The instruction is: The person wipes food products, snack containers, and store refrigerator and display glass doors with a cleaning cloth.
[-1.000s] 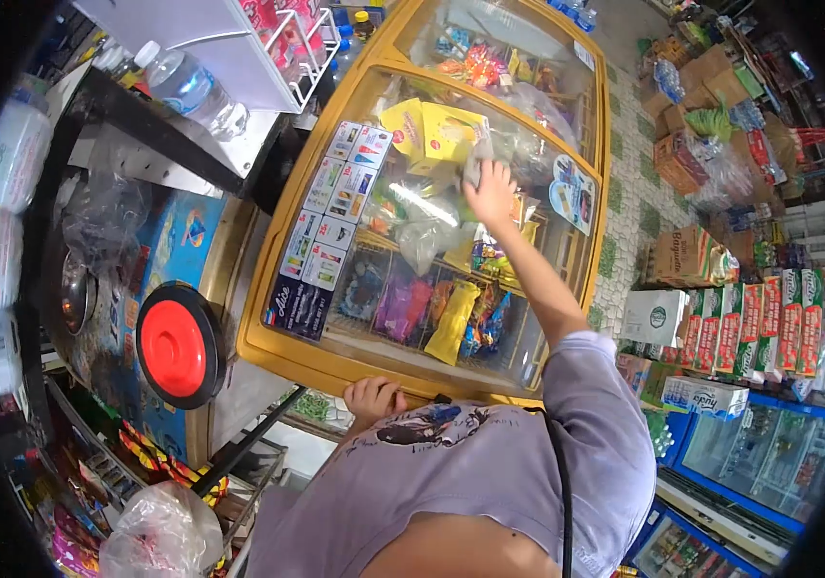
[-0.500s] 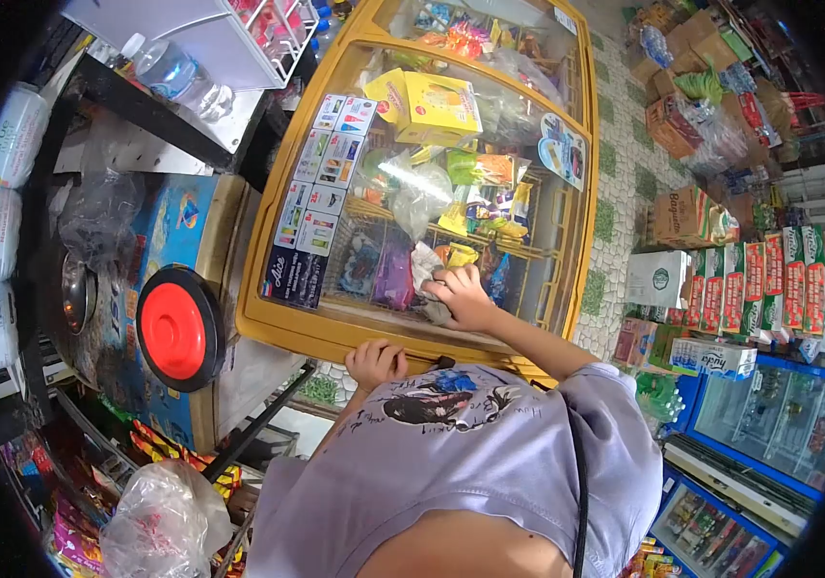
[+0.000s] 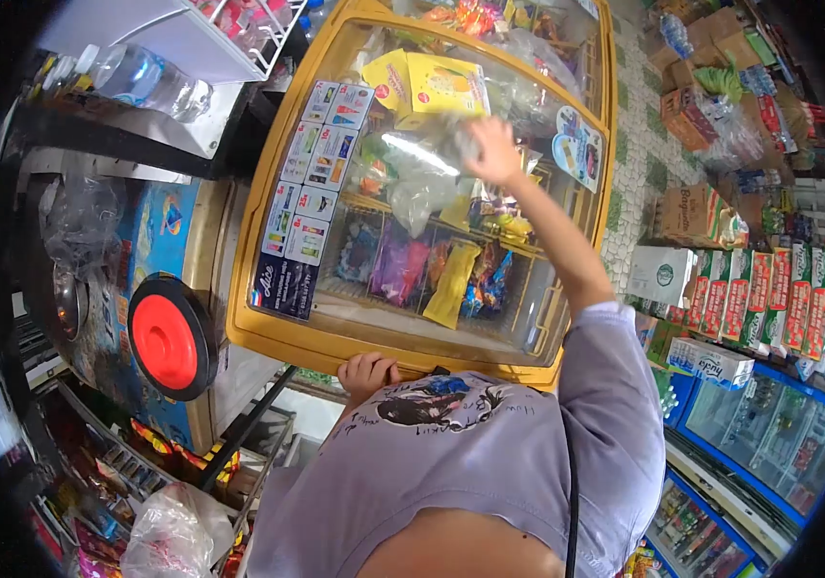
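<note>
A freezer [image 3: 268,330] with a yellow frame and a sliding glass lid stands before me. My right hand [image 3: 493,152] is pressed on the glass, its fingers closed round a crumpled greyish cloth [image 3: 466,144] that is smeared by motion. It lies near a yellow box [image 3: 446,85] seen at the glass. With curled fingers, my left hand [image 3: 367,374] grips the freezer's near edge. Under the glass are wire baskets holding colourful ice cream packets [image 3: 451,284] and a clear plastic bag [image 3: 420,197]. A printed price sheet [image 3: 311,183] is stuck along the lid's left side.
To the left, a round red lid [image 3: 167,342] with a black rim sits beside a blue-sided box. Above it, a large water bottle [image 3: 147,79] lies on a shelf. Cartons [image 3: 697,217] and blue-framed display fridges [image 3: 764,433] line the right side.
My right hand has slid the cloth away from the near edge, farther across the glass towards the yellow box. My left hand stays on the freezer's edge. The view has shifted slightly.
</note>
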A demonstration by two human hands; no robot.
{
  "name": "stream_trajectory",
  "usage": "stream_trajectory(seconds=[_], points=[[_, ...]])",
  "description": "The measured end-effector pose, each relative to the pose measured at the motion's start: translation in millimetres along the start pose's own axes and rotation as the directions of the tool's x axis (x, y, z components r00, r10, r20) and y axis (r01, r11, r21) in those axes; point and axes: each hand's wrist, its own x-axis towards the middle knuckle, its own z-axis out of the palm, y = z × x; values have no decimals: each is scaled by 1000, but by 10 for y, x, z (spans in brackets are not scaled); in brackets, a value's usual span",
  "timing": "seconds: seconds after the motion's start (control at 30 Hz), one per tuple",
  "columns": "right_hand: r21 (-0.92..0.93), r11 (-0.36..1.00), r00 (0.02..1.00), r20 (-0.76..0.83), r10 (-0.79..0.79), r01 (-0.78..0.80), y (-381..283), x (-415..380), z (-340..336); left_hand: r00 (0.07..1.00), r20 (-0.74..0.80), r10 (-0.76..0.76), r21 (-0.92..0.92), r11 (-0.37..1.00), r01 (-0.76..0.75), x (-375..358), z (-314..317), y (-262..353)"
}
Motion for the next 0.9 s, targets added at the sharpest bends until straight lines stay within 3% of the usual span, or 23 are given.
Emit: stream_trajectory(seconds=[0.1,0.13,0.2,0.37,0.47,0.67,0.73,0.83,0.9], points=[[-6,937,920,-190,342,-349,363,278,54,999,40,-2,36,999,1,-24,41,-3],[-3,936,920,-185,345,-351,422,337,85,999,38,-18,26,1000,17,-33,51,0],[24,836,784,-334,524,-548,453,407,127,999,40,-31,23,999,30,-37,51,-7],[90,762,716,-288,637,-642,170,232,60,996,89,-4,45,999,0,-10,1,-9],[81,751,722,-223,654,-655,-244,-26,28,998,61,22,60,998,-25,-34,39,-31],[133,914,913,-93,396,-383,-1123,-912,-87,998,-34,52,29,998,-51,48,15,17],[159,931,945,45,325,-328,-1383,-1231,-173,999,-39,23,0,1000,-23,47,3,31],[189,958,976,71,204,-214,-1667,-1668,-278,998,-39,47,8,999,-47,54,-11,30],[209,973,976,210,57,-101,-1739,-1883,-382,998,-45,53,10,999,-52,33,7,33]])
